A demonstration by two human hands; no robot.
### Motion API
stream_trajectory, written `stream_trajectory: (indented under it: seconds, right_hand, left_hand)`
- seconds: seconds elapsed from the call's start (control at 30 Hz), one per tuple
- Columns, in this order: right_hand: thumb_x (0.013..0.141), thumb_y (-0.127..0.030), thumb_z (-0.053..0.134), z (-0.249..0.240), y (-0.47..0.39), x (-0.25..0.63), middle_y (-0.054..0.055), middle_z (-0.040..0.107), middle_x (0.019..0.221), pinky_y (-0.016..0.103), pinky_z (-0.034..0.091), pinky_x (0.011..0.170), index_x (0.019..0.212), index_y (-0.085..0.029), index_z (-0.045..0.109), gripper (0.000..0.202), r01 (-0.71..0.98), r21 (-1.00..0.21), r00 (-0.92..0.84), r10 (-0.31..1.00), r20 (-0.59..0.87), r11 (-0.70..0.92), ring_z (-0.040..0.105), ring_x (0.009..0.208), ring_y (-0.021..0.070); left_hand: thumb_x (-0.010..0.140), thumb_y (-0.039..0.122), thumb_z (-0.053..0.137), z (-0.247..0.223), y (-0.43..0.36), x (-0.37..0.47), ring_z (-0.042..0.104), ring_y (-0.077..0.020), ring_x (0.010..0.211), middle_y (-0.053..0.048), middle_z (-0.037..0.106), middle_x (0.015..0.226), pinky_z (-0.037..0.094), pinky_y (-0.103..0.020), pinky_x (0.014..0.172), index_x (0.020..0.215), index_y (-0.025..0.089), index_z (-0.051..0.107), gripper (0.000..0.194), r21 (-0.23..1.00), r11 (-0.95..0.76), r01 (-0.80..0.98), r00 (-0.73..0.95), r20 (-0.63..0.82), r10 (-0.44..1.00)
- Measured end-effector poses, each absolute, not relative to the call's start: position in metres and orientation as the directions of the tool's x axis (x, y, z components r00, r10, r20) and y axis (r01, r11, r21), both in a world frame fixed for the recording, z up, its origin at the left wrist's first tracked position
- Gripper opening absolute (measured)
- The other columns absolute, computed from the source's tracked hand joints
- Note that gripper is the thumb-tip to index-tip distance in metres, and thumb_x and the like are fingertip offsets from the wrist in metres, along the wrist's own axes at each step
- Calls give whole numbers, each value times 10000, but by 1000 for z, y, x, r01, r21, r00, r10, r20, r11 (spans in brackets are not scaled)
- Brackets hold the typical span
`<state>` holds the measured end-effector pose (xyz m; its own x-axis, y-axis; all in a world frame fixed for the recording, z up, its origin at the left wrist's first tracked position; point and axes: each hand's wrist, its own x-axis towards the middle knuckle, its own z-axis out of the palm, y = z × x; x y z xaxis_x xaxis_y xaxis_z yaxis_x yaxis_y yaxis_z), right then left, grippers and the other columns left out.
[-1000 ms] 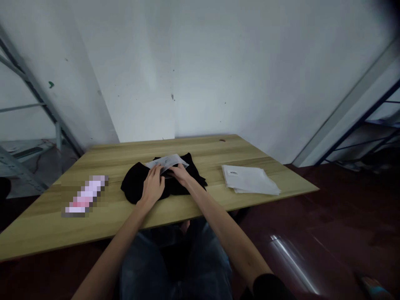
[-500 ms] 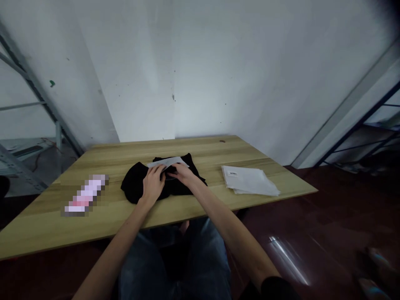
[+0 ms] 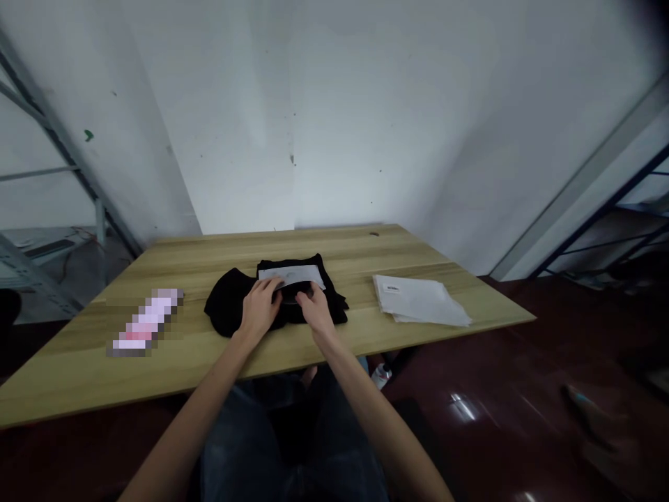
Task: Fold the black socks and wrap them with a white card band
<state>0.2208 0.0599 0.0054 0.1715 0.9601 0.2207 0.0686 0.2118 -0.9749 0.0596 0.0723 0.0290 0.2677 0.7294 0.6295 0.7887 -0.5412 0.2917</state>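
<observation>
A folded black cloth item [image 3: 224,303], its exact kind unclear, lies bunched near the table's front edge. Across its far part rests a white sheet [image 3: 293,275] like a strip of paper or plastic, with faint marks. My left hand [image 3: 260,305] is closed at the sheet's lower left edge, fingers bent over it. At the right end, my right hand [image 3: 316,310] pinches the sheet's edge between thumb and fingers. Between the hands, something dark and slightly shiny shows under the sheet; I cannot make it out.
On the wooden table [image 3: 261,244] a stack of white translucent bags [image 3: 418,300] with a barcode label lies to the right. A pixelated pink-and-white object [image 3: 149,321] lies left. A white wall [image 3: 334,139] stands behind, with metal racks [image 3: 67,146] at left. Someone's blurred foot [image 3: 585,411] shows lower right.
My right hand has shifted right and turned, now at the sheet's right end. The white sheet has moved slightly right and lies flatter. My left hand stays nearly in place.
</observation>
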Motion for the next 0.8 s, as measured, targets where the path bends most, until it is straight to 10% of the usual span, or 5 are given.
stream_trajectory:
  seconds: [0.3,0.53,0.8]
  right_hand:
    - [943,-209,690,44,26,259,129,651,1351,442,534,987,1314,-251,666,375,860,-429,15,826,563,276,612,1237,317]
    - [1002,-119,618,51,66,275,104,644,1262,360,501,934,1215,-235,662,246,910,-54,-341,816,466,411,583,1161,261]
    - [1034,-107,546,57,68,281,124,659,1247,318,486,789,1175,-232,687,235,924,-47,-326,848,417,378,584,1150,272]
  left_hand:
    - [970,174,570,29,72,57,648,-277,1269,-69,727,1344,570,-423,1076,1246,243,701,313,296,-600,743,318,634,705]
    - [926,83,527,27,73,49,650,-257,1282,-58,697,1409,571,-411,1085,1274,245,700,421,282,-625,727,370,606,704]
    - [981,168,519,31,70,46,604,-259,1360,-63,638,1492,525,-420,1149,1397,258,631,440,278,-636,719,386,602,699]
